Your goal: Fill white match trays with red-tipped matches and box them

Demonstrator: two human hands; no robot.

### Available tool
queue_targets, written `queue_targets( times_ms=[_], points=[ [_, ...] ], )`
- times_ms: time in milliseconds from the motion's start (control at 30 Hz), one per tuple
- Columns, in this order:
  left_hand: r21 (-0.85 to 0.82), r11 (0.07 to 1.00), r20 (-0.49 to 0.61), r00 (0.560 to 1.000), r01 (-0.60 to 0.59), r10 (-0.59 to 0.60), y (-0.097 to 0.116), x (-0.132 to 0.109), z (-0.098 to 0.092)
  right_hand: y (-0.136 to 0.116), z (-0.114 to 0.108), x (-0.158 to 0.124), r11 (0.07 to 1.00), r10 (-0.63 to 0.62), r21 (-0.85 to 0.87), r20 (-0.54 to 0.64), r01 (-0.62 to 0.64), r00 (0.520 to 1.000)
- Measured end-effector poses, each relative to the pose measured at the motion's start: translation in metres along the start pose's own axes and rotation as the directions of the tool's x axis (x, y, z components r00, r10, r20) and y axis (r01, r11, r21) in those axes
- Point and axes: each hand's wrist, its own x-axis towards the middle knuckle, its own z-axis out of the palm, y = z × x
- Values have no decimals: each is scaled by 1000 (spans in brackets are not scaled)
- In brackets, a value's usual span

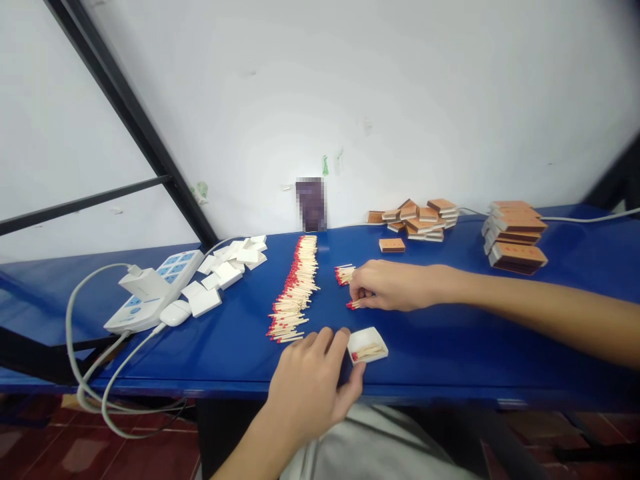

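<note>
Near the front edge, my left hand point(317, 373) grips the end of a small white matchbox tray point(376, 335) between thumb and fingers. A few red-tipped matches lie inside the tray. My right hand point(383, 285) is pinched on a few matches point(354, 305) just above or on the tabletop; their red heads stick out to the left of the fingertips. Right behind those fingers is a small bunch of matches point(344, 274), partly hidden by the hand. A long row of loose matches point(295, 287) runs front to back, left of my right hand, with red heads facing left.
White trays point(227, 273) lie heaped at the left, beside a power strip point(170, 280) with plugs and cables. Orange matchboxes point(420, 217) are piled against the wall, one lying apart point(391, 245). More matchboxes point(517, 237) are stacked at right on the blue table point(450, 367).
</note>
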Motion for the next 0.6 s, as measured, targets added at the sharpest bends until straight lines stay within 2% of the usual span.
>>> queue_targets(
  times_ms=[600],
  points=[
    [-9, 1000, 19, 1000, 3, -3, 0, 0, 0, 4, 2, 0, 998, -58, 27, -15, 59, 998]
  ],
)
